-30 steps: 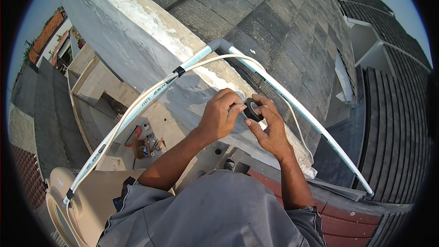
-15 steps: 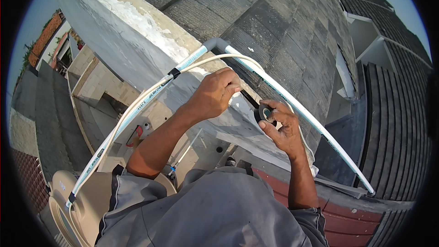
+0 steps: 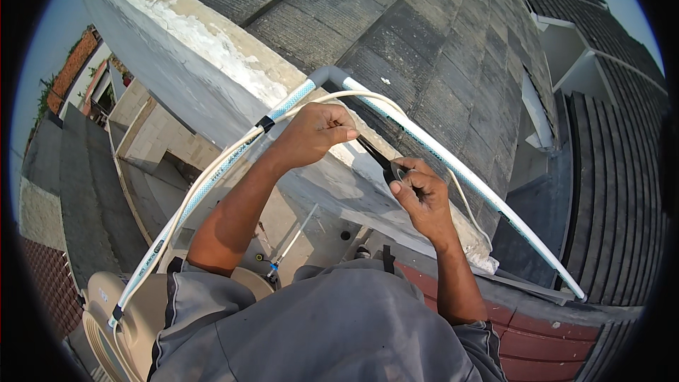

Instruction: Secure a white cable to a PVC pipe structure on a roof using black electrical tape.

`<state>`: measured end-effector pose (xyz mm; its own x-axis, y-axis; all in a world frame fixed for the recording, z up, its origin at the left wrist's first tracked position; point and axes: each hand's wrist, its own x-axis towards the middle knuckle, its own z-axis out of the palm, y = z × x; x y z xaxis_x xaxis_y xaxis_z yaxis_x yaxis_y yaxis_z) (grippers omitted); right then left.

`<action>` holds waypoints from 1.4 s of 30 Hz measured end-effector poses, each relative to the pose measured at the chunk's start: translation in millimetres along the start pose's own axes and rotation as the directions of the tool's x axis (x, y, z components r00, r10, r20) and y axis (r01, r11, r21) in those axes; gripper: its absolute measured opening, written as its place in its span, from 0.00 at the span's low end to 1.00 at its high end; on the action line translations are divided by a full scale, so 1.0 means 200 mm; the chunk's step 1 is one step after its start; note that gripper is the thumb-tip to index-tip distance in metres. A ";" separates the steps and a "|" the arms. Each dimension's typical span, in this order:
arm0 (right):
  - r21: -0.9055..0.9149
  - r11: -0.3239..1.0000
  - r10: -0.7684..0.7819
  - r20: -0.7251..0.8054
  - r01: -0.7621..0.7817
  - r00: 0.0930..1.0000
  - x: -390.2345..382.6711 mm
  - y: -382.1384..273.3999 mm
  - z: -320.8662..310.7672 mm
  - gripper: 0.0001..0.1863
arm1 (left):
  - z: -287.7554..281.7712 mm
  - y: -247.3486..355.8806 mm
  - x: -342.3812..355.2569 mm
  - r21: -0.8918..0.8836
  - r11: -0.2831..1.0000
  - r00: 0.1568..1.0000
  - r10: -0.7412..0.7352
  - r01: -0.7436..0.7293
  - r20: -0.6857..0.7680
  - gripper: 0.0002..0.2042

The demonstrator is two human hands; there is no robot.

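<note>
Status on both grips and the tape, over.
Left grip: pinching tape strip. Right grip: holding black roll. Strip stretched between, nothing crossing it; pipe behind.

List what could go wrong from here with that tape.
The black strip, stretched between the left hand and the right hand, could twist or stick to itself. The roll might slip from the right hand and drop past the wall. The pale cable hangs off the white pipe near the right hand, so it could snag.

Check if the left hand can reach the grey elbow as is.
Likely yes: the left hand looks close below the grey elbow, with only the cream cable crossing between, though it's pinching black tape.
</note>
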<state>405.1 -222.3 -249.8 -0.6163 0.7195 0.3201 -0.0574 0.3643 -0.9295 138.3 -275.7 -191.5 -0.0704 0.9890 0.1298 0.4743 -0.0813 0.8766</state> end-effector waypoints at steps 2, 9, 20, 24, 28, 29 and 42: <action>-0.014 1.000 0.001 -0.001 -0.001 1.000 0.01 -0.02 -0.01 0.12 | -0.03 -0.01 0.02 -0.046 0.999 1.000 -0.010 0.010 0.008 0.08; -0.111 0.994 -0.019 -0.079 0.010 0.997 0.00 -0.02 -0.07 0.11 | -0.21 0.06 0.18 0.168 0.983 0.986 -0.051 0.077 -0.156 0.08; -0.017 1.000 0.002 -0.010 -0.002 1.000 0.02 0.12 0.07 0.14 | -0.21 -0.07 0.41 0.725 0.660 0.979 0.168 -0.196 0.112 0.06; 0.020 1.000 0.008 0.019 -0.009 1.000 0.06 0.15 0.10 0.14 | -0.28 -0.13 0.44 0.728 0.634 0.956 0.273 -0.261 0.105 0.05; 0.015 1.000 0.009 0.030 -0.009 0.999 0.09 0.19 0.10 0.14 | -0.35 -0.13 0.47 0.751 0.659 0.989 0.138 -0.054 -0.050 0.04; 0.015 1.000 -0.001 0.029 0.000 1.000 0.09 0.20 0.10 0.14 | -0.37 -0.14 0.48 0.742 0.669 0.988 0.133 -0.033 -0.076 0.05; 0.015 0.999 -0.044 0.095 0.043 0.994 0.30 0.20 0.17 0.14 | -0.36 -0.31 0.53 0.318 0.947 0.999 0.051 -0.054 0.018 0.26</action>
<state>339.0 -185.3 -274.3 -0.6851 0.6433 0.3417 -0.0951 0.3861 -0.9176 39.4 -174.6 -198.5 -0.0306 0.9856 0.1665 0.7317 -0.0914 0.6754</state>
